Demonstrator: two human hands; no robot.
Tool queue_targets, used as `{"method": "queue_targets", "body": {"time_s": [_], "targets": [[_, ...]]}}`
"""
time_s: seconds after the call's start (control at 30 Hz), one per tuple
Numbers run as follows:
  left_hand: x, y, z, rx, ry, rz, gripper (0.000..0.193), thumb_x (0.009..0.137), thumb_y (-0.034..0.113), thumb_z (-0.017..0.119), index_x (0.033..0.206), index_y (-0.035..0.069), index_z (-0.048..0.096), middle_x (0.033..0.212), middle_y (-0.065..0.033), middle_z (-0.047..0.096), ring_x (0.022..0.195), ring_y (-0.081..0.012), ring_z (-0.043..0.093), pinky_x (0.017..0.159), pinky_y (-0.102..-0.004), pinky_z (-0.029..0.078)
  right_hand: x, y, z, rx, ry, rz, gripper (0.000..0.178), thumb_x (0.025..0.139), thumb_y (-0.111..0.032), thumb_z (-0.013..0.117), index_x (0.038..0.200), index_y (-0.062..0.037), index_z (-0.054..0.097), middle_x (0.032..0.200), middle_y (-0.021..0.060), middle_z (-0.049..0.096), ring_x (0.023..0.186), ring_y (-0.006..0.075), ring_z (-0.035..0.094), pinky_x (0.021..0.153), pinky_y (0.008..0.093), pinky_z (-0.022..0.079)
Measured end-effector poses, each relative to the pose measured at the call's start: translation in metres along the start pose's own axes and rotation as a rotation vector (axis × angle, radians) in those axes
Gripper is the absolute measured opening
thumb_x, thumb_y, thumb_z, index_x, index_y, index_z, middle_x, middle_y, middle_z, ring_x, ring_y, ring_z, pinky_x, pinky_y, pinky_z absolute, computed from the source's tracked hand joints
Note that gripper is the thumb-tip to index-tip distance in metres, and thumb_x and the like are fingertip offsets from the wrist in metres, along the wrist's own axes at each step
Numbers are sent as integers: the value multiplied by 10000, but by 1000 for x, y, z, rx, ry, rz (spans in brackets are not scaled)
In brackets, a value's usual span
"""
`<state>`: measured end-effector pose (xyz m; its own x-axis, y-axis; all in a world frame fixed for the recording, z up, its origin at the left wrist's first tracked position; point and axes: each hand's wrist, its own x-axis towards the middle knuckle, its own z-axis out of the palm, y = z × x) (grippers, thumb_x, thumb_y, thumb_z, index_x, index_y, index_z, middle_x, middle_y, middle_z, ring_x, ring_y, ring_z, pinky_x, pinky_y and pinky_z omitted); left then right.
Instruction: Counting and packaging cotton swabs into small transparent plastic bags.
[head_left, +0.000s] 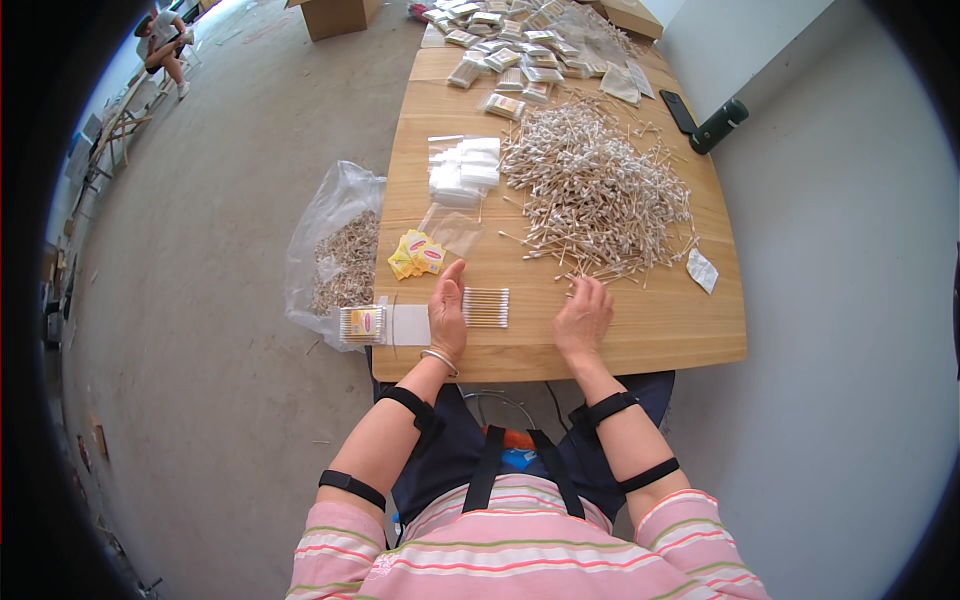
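My left hand (449, 312) stands on its edge on the table, fingers stretched out, its palm against a neat row of cotton swabs (488, 308). At the near edge of a large loose pile of cotton swabs (600, 190), my right hand (584, 318) has its fingers bent and pinched on a swab; the fingertips are partly hidden. Left of my left hand lies a white card (408, 325), and beside it a filled clear packet of swabs (361, 324) with a yellow label. Several yellow label cards (416, 255) are heaped just beyond.
Clear plastic sleeves (464, 170) lie left of the pile. Many filled packets (510, 45) cover the table's far end. A phone (678, 112) and dark bottle (719, 126) stand along the right edge. A plastic sack of swabs (345, 255) sits on the floor; a person (163, 45) sits far left.
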<state>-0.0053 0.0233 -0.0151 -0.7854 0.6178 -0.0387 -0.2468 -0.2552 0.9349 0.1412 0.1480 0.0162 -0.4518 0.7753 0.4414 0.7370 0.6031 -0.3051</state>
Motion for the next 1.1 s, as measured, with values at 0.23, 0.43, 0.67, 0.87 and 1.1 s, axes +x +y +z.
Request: {"method": "queue_targets", "body": {"time_s": [0.23,0.43,0.67,0.87,1.1], "targets": [[2,2,-1,26,-9,10,585,990,433,356,1330,-40,412,1352,-166,448,1285,-228,396,1079,-311,275,8,37,-10,-131,-323,30,102,810,-144,588,901,-100,600,960,59,536,966,273,488,816,418,419],[0,-2,3,98,65,77,574,990,430,361,1318,-36,431,1332,-163,473,1270,-238,412,1063,-308,286,20,-18,19,-47,-298,-224,69,820,-164,557,848,-112,591,918,60,548,941,252,508,786,394,436],[3,-7,3,247,62,119,587,990,451,337,1304,-30,454,1324,-174,489,1270,-249,416,1060,-321,289,32,-67,42,19,-439,-398,72,783,-130,572,839,-107,610,951,65,563,948,254,506,815,393,418],[2,-2,0,293,48,104,572,991,448,334,1309,-12,459,1330,-178,485,1269,-246,418,1055,-314,290,14,-59,29,340,-412,-235,156,827,-95,534,958,-61,612,1036,113,567,1041,285,495,878,404,404],[5,-3,-1,180,28,98,561,997,427,339,1314,-22,449,1310,-157,497,1221,-214,444,1034,-301,309,-15,-65,36,943,-268,81,409,909,-112,452,1294,20,417,1271,203,490,1234,327,412,1044,379,307]]}}
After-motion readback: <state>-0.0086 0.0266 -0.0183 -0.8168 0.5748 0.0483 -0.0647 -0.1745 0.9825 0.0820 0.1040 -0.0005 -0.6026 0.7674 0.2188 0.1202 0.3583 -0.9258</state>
